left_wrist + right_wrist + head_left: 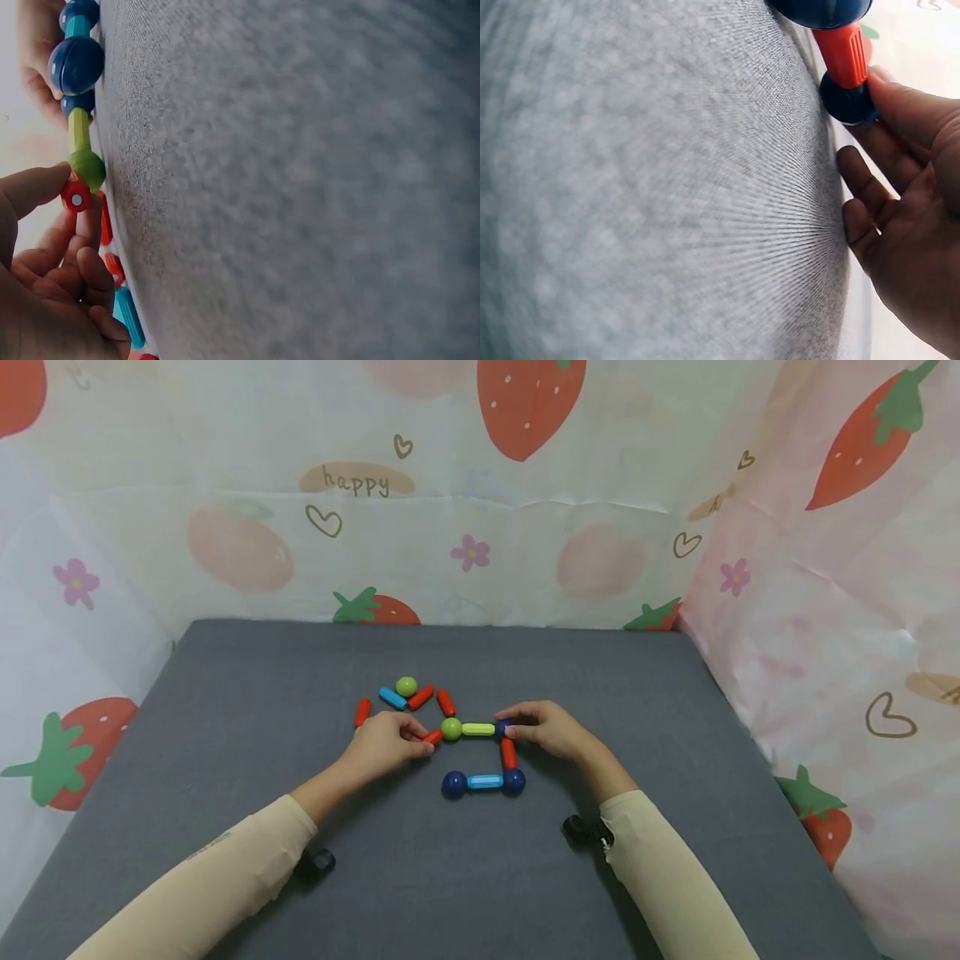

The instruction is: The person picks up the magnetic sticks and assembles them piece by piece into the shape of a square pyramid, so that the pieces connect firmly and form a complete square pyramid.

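Observation:
My left hand [384, 743] pinches a red magnetic rod [432, 737] between thumb and fingertips. The rod's inner end is at the green ball [452, 728]; whether they touch, I cannot tell. From that ball a yellow-green rod [478, 729] runs to a dark blue ball, which my right hand [551, 729] holds between thumb and fingers. In the right wrist view that blue ball [847, 101] meets the thumb. Below it, a red rod [509, 753] leads to another blue ball [513, 782]. A light blue rod [484, 782] joins this to a third blue ball [454, 784].
Behind the left hand lie a loose green ball [407, 686], a light blue rod [392, 698] and several red rods [446, 702]. All rest on a grey cloth-covered table [450, 893]. Strawberry-print curtains [525, 527] stand behind and beside it.

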Tool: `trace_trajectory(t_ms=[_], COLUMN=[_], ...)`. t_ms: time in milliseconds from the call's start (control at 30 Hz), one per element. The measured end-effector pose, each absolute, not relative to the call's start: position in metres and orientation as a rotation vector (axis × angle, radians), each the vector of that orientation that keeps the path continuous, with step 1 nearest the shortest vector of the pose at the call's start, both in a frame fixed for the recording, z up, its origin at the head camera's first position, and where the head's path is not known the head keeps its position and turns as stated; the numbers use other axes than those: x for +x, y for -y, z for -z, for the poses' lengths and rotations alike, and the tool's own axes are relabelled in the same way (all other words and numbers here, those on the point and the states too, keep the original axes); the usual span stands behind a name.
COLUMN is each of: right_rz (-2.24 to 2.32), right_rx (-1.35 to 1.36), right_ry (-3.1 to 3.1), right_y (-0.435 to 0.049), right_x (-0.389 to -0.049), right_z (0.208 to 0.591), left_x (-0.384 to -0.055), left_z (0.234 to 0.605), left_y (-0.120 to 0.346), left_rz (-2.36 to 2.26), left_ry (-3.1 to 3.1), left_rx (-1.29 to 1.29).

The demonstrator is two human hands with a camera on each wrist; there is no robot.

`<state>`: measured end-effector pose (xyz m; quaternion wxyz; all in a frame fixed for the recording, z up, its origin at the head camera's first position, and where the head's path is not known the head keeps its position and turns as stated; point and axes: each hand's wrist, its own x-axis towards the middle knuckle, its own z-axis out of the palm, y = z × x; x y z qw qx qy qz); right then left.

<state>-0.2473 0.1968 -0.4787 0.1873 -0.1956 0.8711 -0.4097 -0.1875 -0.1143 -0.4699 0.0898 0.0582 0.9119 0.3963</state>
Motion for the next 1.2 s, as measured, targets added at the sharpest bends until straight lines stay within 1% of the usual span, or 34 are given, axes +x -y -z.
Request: trace_trajectory(t_ms=[333, 867, 1200], right_rz=[1.168, 1.161, 1.157], right_rx=[-0.539, -0.544, -0.548], right_ry=[-2.451, -2.463, -2.479], right_y=[-0.196, -0.196, -0.196], right_x=[-0.247, -0.246, -0.246], right_z=[0.479, 0.479, 0.478], left_x=[-0.188, -0.186, -0.185], left_z=[0.471, 0.469, 0.467], left_y=[0.102, 0.097, 0.093], left_rz=[-1.167, -1.168, -1.131], left_ry=[-2.750, -2.793, -2.720], left_rx=[0.157, 0.062, 0.018])
